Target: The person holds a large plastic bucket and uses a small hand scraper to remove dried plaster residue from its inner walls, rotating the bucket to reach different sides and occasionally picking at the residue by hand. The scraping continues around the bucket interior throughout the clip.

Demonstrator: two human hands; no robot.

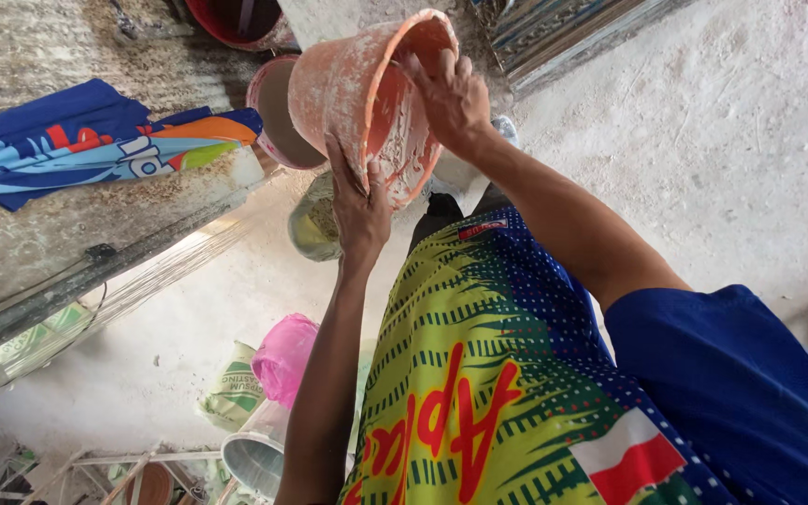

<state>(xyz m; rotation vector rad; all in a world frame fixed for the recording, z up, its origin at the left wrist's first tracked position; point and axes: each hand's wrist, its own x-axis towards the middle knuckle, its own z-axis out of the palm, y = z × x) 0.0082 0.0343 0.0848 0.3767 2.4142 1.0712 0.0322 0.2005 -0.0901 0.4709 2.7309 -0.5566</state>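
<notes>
An orange plastic bucket (357,89), smeared inside and out with white plaster, is held tilted in front of me with its mouth turned toward my body. My left hand (359,201) grips the lower part of its rim, thumb inside. On the upper rim rests my right hand (451,93), fingers curled over the edge into the bucket. Just below the bucket stands a greenish pail (310,224) with pale material in it, and behind it a pink-rimmed bucket (271,117).
A blue printed cloth (77,145) lies on a dusty bench at left. A pink plastic bag (282,355), a printed sack (231,383) and a pale bucket (254,454) sit low on the floor. A red tub (236,23) and stacked metal profiles (563,33) lie beyond.
</notes>
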